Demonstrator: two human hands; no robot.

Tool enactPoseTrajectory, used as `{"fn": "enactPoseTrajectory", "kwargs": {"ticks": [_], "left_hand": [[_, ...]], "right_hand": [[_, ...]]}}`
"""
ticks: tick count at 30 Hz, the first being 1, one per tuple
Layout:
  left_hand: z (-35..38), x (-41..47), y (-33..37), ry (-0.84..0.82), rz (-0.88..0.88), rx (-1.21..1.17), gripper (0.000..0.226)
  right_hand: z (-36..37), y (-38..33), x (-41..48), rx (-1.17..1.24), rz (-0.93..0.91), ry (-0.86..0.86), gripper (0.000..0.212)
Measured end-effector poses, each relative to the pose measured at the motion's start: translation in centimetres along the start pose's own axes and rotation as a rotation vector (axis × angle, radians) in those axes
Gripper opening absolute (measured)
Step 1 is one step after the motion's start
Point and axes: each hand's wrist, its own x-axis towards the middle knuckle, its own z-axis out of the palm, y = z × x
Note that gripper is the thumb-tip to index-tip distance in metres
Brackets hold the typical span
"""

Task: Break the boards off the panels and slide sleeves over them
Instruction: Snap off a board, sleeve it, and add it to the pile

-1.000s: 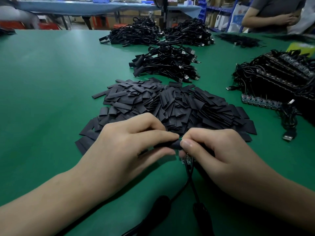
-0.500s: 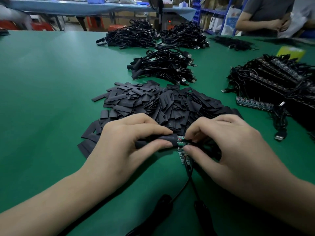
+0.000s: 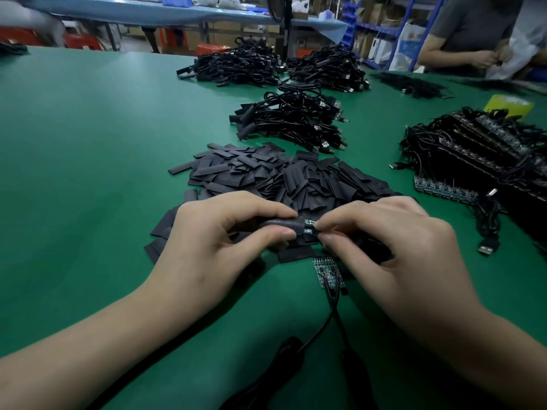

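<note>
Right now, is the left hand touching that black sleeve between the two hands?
Touching. The head view shows the left hand pinching the black sleeve between forefinger and thumb, while the right hand holds the green board at its end.

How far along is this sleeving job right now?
Done: sleeved cables piled at the back. In hand: the left hand holds a sleeve partly over a board the right hand pinches. Left: another bare board by the right hand, plus the stacked panels at right.
</note>
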Motion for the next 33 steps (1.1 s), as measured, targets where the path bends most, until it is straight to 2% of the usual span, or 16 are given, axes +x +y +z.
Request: {"fn": "enactPoseTrajectory", "kwargs": {"ticks": [4,15,22,29,33], "left_hand": [[0.20,-0.25,0.04,-0.002,-0.017,-0.078,0.017],[0.16,-0.05,0.09,-0.029,0.016,0.010,0.016],[0.29,-0.30,0.35,-0.070,-0.078,-0.235,0.015],[0.28,-0.13,0.50,-0.073,0.002,-0.069,0.020],[0.26,-0.11,0.42,-0.079,0.010,-0.092,0.017]], "right_hand": [[0.23,0.57,-0.21,-0.006,-0.065,0.029,0.006],[0.54,0.75,-0.61,0.037,-0.066,0.057,0.005],[0.12,0.77,-0.51,0.033,-0.091,0.070,0.006],[-0.03,0.66,-0.83,0.033,-0.096,0.093,0.006],[0.01,0.52,-0.93,0.040,-0.078,0.101,0.007]]}}
